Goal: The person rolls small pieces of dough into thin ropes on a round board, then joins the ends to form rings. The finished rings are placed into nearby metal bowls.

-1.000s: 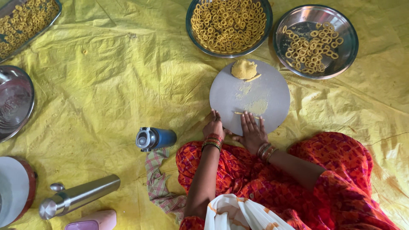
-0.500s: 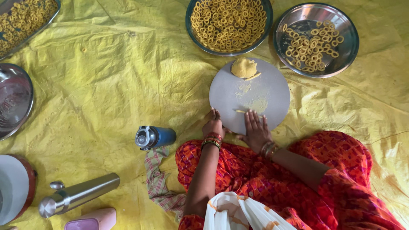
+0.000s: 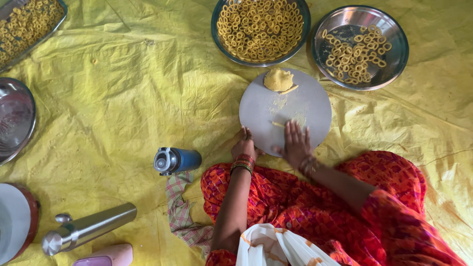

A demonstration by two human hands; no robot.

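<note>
A round grey board (image 3: 310, 106) lies on the yellow sheet (image 3: 123, 98) in front of my knees. A lump of yellow dough (image 3: 278, 79) sits at its far edge. My right hand (image 3: 297, 144) lies flat on the near part of the board, fingers spread, with a thin dough strand (image 3: 277, 124) sticking out by the fingertips. My left hand (image 3: 245, 146), bangles on the wrist, curls its fingers on the board's near left rim.
A bowl (image 3: 260, 29) and a steel plate (image 3: 362, 47) of ring-shaped dough pieces stand beyond the board. A tray of rings (image 3: 24, 24) and a steel bowl (image 3: 15, 118) sit at left. A blue bottle (image 3: 177, 160), checked cloth (image 3: 180, 212) and steel cylinder (image 3: 88, 227) lie near my left knee.
My right hand has slid a little forward over the board, and the thin dough strand now shows beside its fingers. My left hand stays at the rim.
</note>
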